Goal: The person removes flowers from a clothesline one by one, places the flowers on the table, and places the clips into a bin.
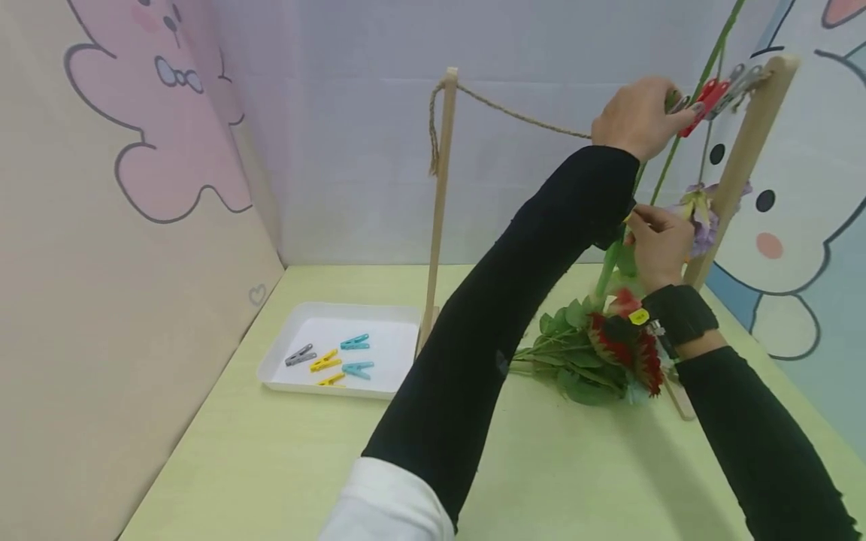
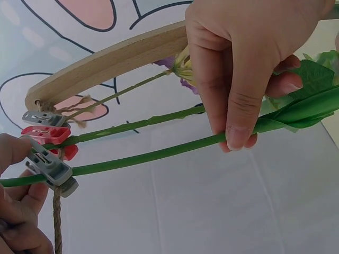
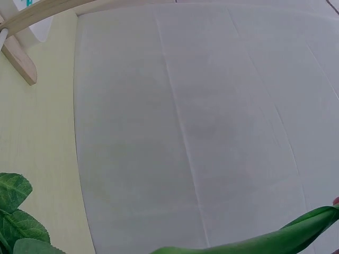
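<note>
Left hand (image 1: 632, 116): raised at the rope beside the right post; fingers curled in, gripping a gray clip (image 2: 50, 164) with the thumb on its handle.

Right hand (image 1: 659, 248): lower, nearly closed, thumb and fingers pinching a green stem (image 2: 159, 156).

Gray clip: on the stem, where the stem crosses the rope.

Stem: runs from the clip down through the right hand's pinch; a broad green leaf (image 3: 265, 241) wraps its lower part. Bloom not clearly told apart.

Rope (image 1: 521, 116): one, twisted, sagging from the left post (image 1: 441, 173) to the right post (image 1: 758, 143); both wooden.

Red clip (image 2: 45, 135): on the rope, just beside the gray clip, at a second stem (image 2: 153, 120).

Second gray clip (image 2: 45, 117): next to the red clip, nearest the right post.

Purple flower (image 1: 704, 218): hanging head down by the right post, partly hidden.

Red flowers (image 1: 629, 346): a leafy bunch, lying on the pale surface (image 1: 257, 466) below the right hand.

Tray (image 1: 271, 368): white, on the surface by the left post; holds one gray, two yellow and two blue clips.

Backdrop (image 1: 352, 173): pale cloth, behind the posts.
</note>
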`<move>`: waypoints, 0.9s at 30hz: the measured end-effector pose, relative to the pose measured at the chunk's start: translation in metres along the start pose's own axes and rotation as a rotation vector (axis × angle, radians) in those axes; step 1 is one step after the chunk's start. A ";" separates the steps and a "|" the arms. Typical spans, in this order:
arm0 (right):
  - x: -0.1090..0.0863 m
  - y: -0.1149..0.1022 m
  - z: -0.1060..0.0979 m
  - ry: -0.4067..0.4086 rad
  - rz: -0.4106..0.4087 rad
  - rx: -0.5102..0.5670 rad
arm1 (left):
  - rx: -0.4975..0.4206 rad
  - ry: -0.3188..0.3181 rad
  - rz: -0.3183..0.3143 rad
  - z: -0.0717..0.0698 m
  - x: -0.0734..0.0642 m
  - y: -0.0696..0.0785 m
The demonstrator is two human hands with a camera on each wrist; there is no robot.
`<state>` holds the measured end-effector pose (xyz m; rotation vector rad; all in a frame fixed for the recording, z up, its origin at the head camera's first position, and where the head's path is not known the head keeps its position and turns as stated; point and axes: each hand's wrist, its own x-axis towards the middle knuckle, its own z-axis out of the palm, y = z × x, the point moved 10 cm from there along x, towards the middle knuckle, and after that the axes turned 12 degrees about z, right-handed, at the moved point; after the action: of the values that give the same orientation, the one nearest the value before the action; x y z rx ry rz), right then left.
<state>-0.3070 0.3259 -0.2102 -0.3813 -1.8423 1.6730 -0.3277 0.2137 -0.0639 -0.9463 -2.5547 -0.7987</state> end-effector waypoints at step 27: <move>-0.044 -0.050 0.030 -0.174 -0.342 -0.367 | -0.429 0.319 0.183 -0.009 0.113 -0.090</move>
<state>-0.2819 0.2683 -0.1726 -0.0600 -2.2043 1.1694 -0.4705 0.2087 -0.0410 -1.0527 -2.0302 -1.3514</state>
